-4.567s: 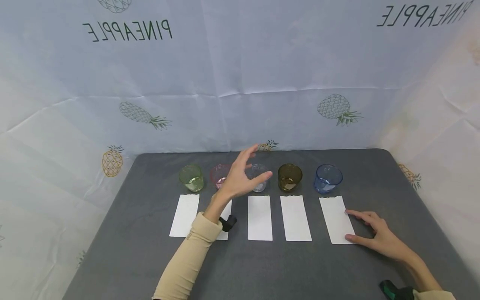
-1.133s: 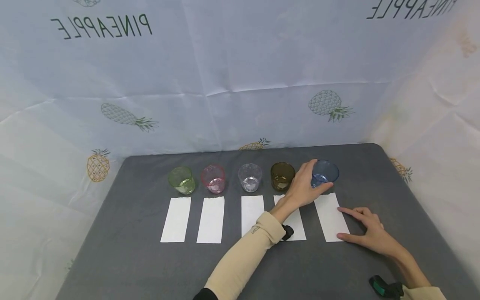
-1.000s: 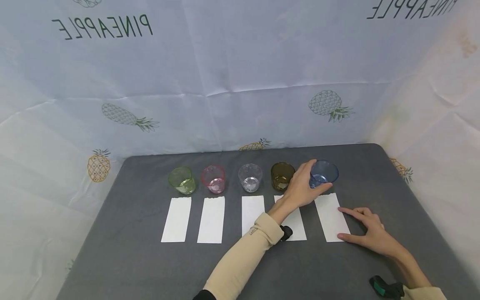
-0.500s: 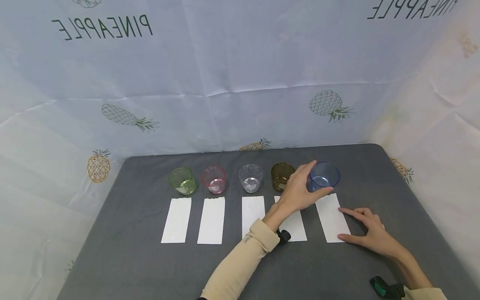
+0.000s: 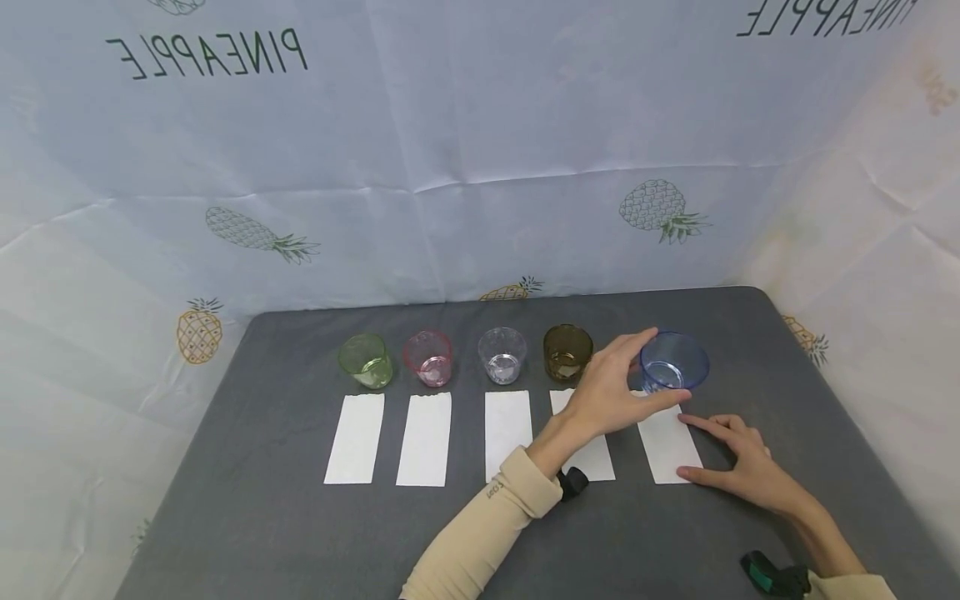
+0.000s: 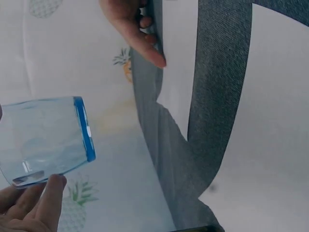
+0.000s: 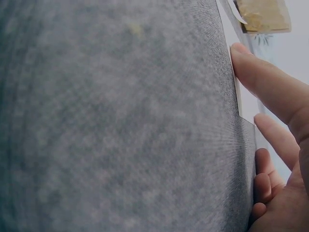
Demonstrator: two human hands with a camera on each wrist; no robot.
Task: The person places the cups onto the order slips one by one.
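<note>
While rightward, left hand point(image 5: 609, 392) around glass point(image 5: 677, 360)

Under the left hand's point(image 5: 603, 396) wrist, a white paper strip point(image 5: 598, 460) is partly hidden; behind it, cuff lettering point(image 5: 495, 490) is illegible. Blue glass tumbler point(image 6: 48, 140) in grip: cut off, left wrist view. Grey tablecloth point(image 7: 120, 135) beside the right hand point(image 7: 285, 159): blurred.

pale pineapple-print backdrop point(image 5: 480, 108), whitish side cloths point(image 5: 75, 400), dark grey table point(image 5: 270, 533)

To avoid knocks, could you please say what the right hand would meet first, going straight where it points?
Likely the rightmost white paper, whose edge the right hand touches; beyond, possibly the left hand, depth unclear.
</note>
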